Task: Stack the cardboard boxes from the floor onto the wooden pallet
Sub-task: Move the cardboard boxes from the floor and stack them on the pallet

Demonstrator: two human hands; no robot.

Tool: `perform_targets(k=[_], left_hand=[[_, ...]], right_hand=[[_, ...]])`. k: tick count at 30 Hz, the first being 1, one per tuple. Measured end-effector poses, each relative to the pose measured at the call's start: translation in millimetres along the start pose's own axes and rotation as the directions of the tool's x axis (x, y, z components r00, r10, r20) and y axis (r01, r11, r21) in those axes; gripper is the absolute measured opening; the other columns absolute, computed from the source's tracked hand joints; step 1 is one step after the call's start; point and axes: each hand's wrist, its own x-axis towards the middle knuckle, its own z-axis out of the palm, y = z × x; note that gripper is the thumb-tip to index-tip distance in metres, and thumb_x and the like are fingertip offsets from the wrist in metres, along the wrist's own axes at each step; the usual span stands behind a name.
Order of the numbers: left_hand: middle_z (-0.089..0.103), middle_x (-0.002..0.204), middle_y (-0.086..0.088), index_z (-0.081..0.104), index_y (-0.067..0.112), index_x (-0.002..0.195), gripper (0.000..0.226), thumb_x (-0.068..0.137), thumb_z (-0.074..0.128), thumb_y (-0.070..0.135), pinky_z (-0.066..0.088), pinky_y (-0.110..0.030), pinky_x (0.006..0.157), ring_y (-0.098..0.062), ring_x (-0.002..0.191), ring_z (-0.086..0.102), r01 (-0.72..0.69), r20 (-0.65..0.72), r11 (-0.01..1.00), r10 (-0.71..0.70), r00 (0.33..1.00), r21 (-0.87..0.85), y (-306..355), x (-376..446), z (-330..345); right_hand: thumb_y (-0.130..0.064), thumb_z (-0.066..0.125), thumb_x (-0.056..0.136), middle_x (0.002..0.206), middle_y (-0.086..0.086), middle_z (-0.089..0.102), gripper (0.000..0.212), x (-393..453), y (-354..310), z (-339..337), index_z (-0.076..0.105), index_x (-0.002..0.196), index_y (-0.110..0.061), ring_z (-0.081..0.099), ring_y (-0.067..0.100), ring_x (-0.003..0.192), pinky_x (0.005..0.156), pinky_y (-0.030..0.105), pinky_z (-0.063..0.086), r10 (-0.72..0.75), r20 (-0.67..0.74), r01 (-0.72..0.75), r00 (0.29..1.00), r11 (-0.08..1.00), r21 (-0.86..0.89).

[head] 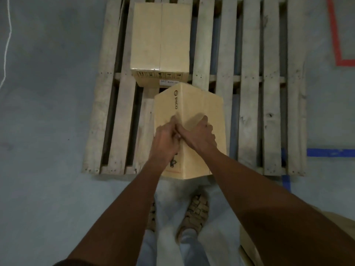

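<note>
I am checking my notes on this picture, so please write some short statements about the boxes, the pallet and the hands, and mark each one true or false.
1. One cardboard box already lies flat on the wooden pallet. True.
2. The tilted box under the hands sits on the floor, away from the pallet. False: it is over the pallet's near edge, turned edge-up.
3. Both the left hand and the right hand are on the tilted box. True.
4. The two hands are far apart, at opposite ends of the box. False: they meet close together at its upper edge.
5. Red tape marks the floor beyond the pallet's right side. True.
</note>
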Motion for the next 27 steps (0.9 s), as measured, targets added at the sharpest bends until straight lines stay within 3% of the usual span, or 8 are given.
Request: perform_targets(k=[4,6,10,13,16,21,24,27], left_hand=[[0.055,0.127,-0.004,0.026,0.022,0.158,0.09,0.085,0.078,0.035,0.051,-0.043,0.101,-0.021,0.119,0.051,0.095,-0.131,0.993,-0.084,0.988,0.076,18.8,13.0,20.4],[0.049,0.14,-0.007,0.021,0.019,0.159,0.1,0.082,0.08,0.042,0.047,-0.045,0.107,-0.023,0.129,0.047,0.112,-0.091,0.983,-0.1,0.991,0.144,21.0,15.9,25.6],[0.026,0.163,-0.009,0.024,0.021,0.16,0.076,0.096,0.065,0.025,0.039,-0.047,0.117,-0.028,0.147,0.032,-0.109,0.111,0.927,0.074,0.991,0.358,10.2,9.6,37.6],[0.011,0.17,-0.006,0.015,0.028,0.163,0.077,0.099,0.058,0.02,0.032,-0.051,0.12,-0.028,0.154,0.019,-0.246,0.226,0.851,0.155,0.962,0.463,8.7,2.7,43.0],[0.003,0.172,-0.001,0.007,0.03,0.163,0.082,0.1,0.057,0.02,0.022,-0.052,0.123,-0.029,0.157,0.008,-0.26,0.275,0.821,0.131,0.953,0.509,13.2,0.6,46.2],[0.011,0.171,0.0,0.013,0.031,0.163,0.076,0.1,0.055,0.022,0.021,-0.052,0.123,-0.03,0.156,0.012,-0.26,0.252,0.812,0.145,0.957,0.523,19.8,5.0,45.7],[0.02,0.169,-0.002,0.021,0.028,0.162,0.067,0.102,0.051,0.026,0.027,-0.051,0.123,-0.029,0.153,0.021,-0.243,0.216,0.82,0.15,0.965,0.519,20.3,5.2,41.1],[0.036,0.161,-0.007,0.029,0.022,0.159,0.057,0.105,0.04,0.036,0.035,-0.05,0.118,-0.028,0.145,0.036,-0.109,0.116,0.875,0.061,0.991,0.473,7.5,6.7,36.9]], right_hand=[[-0.066,0.06,0.083,0.139,0.011,0.047,0.092,5.9,19.8,-19.7,0.023,0.152,-0.019,0.053,0.036,0.123,0.097,0.053,0.048,-0.082,-0.174,0.089,0.981,0.996,0.031],[-0.055,0.06,0.088,0.134,0.007,0.053,0.073,6.5,33.9,-28.8,0.034,0.147,-0.02,0.058,0.03,0.117,0.094,0.051,0.052,-0.154,-0.279,0.181,0.948,0.981,0.075],[-0.034,0.056,0.096,0.128,0.002,0.06,0.045,5.4,55.8,-36.2,0.048,0.138,-0.019,0.063,0.023,0.111,0.091,0.045,0.055,-0.054,-0.458,0.159,0.887,0.968,0.193],[-0.026,0.052,0.097,0.121,0.001,0.064,0.036,7.6,67.8,-39.6,0.054,0.133,-0.02,0.065,0.021,0.104,0.083,0.036,0.055,0.035,-0.527,0.117,0.849,0.961,0.252],[-0.023,0.048,0.101,0.108,-0.007,0.064,0.03,13.7,77.5,-47.4,0.062,0.127,-0.022,0.064,0.015,0.094,0.073,0.026,0.053,0.143,-0.502,0.109,0.853,0.892,0.439],[-0.039,0.041,0.094,0.09,0.004,0.071,0.038,19.4,80.6,-60.7,0.074,0.101,-0.022,0.068,0.026,0.084,0.081,0.049,0.06,0.299,-0.402,0.013,0.865,0.789,0.614],[-0.041,0.049,0.092,0.081,0.002,0.073,0.035,14.7,77.3,-64.6,0.075,0.086,-0.019,0.07,0.027,0.079,0.08,0.048,0.061,0.282,-0.378,0.01,0.882,0.791,0.612],[-0.04,0.051,0.091,0.086,0.003,0.075,0.033,7.3,70.5,-66.9,0.076,0.092,-0.018,0.071,0.024,0.081,0.08,0.044,0.06,0.142,-0.319,0.067,0.937,0.823,0.565]])
